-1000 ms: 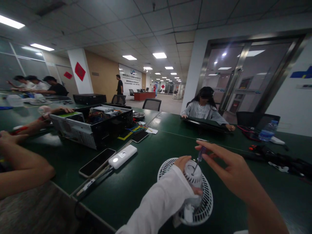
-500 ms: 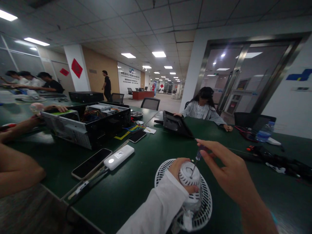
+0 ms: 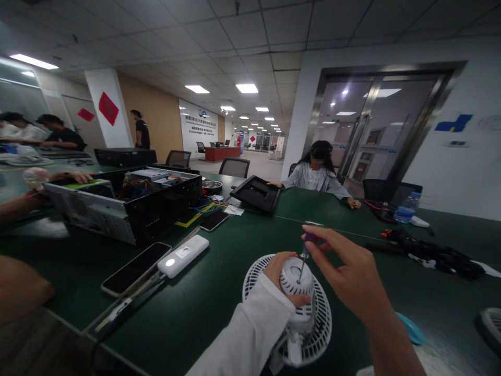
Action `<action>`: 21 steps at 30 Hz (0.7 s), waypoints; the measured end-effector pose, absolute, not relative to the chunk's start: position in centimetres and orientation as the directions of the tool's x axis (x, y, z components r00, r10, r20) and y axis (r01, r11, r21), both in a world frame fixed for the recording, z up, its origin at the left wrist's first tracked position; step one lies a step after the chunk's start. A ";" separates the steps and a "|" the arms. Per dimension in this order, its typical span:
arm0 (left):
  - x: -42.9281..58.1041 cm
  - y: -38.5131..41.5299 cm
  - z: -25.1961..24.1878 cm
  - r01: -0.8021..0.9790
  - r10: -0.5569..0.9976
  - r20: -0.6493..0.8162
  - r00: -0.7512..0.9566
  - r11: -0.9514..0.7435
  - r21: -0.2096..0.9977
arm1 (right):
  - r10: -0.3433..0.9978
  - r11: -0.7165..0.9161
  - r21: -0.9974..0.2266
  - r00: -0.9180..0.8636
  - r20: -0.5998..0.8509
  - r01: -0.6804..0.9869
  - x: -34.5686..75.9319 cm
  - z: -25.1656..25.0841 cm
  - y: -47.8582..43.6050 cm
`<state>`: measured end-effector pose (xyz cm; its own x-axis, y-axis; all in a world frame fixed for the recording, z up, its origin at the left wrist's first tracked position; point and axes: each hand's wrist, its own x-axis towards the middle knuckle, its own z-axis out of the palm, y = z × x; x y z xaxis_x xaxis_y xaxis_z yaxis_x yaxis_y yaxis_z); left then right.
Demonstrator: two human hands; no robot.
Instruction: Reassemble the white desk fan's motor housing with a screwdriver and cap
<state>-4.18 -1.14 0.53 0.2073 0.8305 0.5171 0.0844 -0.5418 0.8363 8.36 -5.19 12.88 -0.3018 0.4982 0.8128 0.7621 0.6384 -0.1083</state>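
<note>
At the lower centre of the frame, a white desk fan (image 3: 318, 326) lies with its round guard flat on the green counter (image 3: 203, 308) and its ribbed motor housing (image 3: 296, 277) facing up. The left hand (image 3: 281, 271), in a white sleeve (image 3: 250, 326), is clamped around the motor housing. The right hand (image 3: 348, 271) pinches the blue-handled screwdriver (image 3: 308, 240) between thumb and fingers above the housing. The shaft descends to the housing top, apparently into a recess, though the view is too poor to confirm this.

Left of the fan lie a white power bank (image 3: 182, 256) and a smartphone (image 3: 135, 269). Further up stands an open computer case (image 3: 125, 206), with a co-worker's hand (image 3: 76, 178) resting on its edge. To the right lie black cables (image 3: 430, 256), and a water bottle (image 3: 407, 208) stands beyond them. A black tablet (image 3: 255, 193) lies near a seated co-worker (image 3: 313, 177) across the counter.
</note>
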 end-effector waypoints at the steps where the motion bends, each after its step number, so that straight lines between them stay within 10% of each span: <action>1: -4.2 -1.1 0.5 0.081 0.831 0.516 0.208 -0.541 0.837 | 0.485 0.641 -0.100 -0.300 0.822 0.761 8.3 12.9 -5.2; 21: -4.2 -1.0 0.3 0.092 0.827 0.519 0.215 -0.546 0.832 | 0.530 0.671 -0.155 -0.323 0.784 0.725 8.4 13.1 -5.5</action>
<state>-4.19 -1.04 0.28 0.2153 0.8271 0.5192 0.0918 -0.5465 0.8324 8.37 -5.48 13.06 -0.3231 0.5301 0.7840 0.7252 0.6709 -0.1548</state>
